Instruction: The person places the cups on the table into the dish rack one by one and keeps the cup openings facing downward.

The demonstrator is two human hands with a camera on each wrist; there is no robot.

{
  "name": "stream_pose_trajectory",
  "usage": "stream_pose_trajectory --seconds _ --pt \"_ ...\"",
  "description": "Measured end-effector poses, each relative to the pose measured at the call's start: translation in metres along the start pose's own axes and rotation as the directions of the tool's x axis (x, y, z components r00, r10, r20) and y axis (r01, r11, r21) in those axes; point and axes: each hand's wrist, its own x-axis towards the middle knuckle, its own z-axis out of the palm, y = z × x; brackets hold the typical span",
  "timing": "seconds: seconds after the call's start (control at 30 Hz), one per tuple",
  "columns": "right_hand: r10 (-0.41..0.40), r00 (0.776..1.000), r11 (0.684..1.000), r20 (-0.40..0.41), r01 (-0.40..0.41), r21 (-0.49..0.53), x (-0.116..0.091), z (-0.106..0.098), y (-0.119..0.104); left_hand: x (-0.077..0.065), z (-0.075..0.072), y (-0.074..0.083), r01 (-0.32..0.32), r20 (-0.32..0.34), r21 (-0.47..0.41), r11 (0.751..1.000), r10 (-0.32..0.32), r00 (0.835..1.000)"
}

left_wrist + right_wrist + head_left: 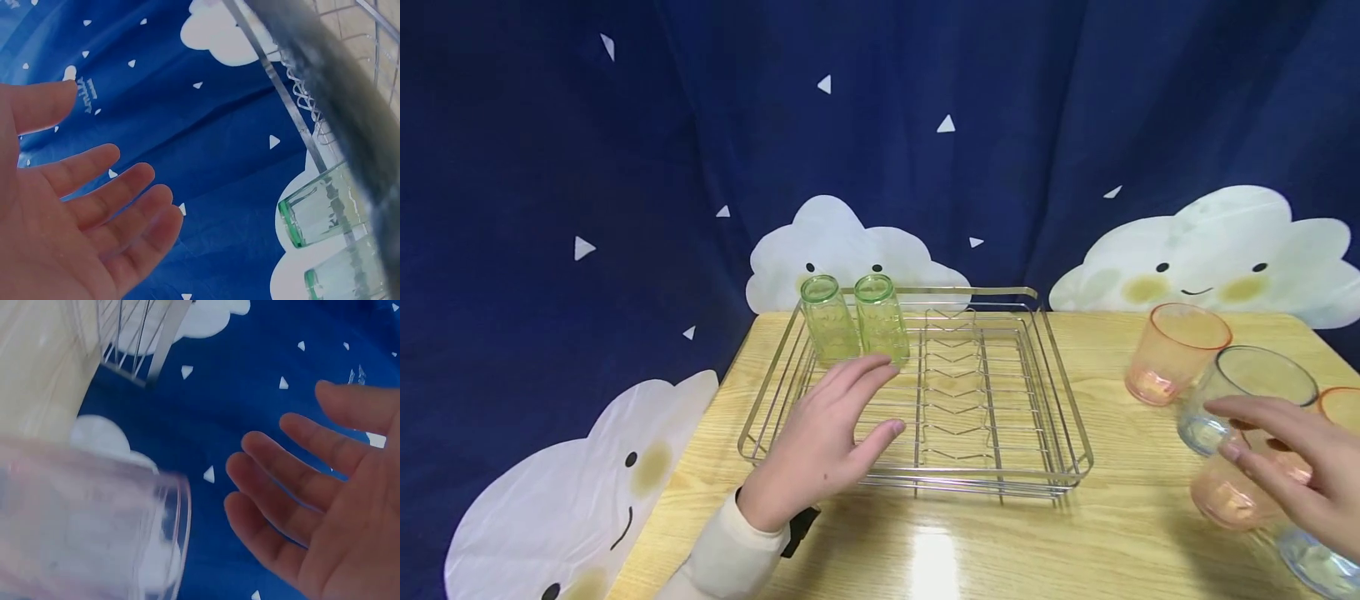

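Two green glasses stand upside down at the back left of a wire dish rack. In the head view my left hand hovers over the rack's front left, fingers extended and thumb apart, holding nothing. At the right, my right hand hangs above a group of tumblers, its fingers loosely spread with nothing between them. Below it is an orange glass, partly hidden. Near its fingertips stands a bluish glass. The right wrist view shows a blurred pinkish glass beside the hand.
Another orange glass stands farther back, and one more orange glass is cut off by the right edge. A blue glass sits low in the right corner. The wooden table ends at a dark blue curtain with clouds.
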Motion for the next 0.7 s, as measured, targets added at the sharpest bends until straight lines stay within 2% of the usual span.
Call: stream_pose_trajectory --seconds 0.2,0.4,0.6,0.7 --pt "-0.017 0.999 1.000 -0.037 0.016 -0.006 -0.008 -0.003 0.027 -0.004 0.004 0.001 0.003 0.006 0.002 1.000 -0.003 1.000" --pt "-0.049 0.997 0.999 -0.053 0.050 0.010 -0.013 -0.001 0.043 -0.007 0.006 -0.001 0.006 0.011 -0.003 1.000 -0.006 1.000" --pt "0.020 1.000 1.000 -0.009 -0.020 -0.024 -0.020 0.001 0.055 -0.012 0.006 0.002 0.003 0.022 0.006 1.000 -0.003 1.000" --pt "-0.048 0.999 0.999 0.015 0.048 -0.024 -0.021 0.003 0.060 -0.014 0.007 0.003 0.001 0.030 0.004 1.000 -0.001 1.000"
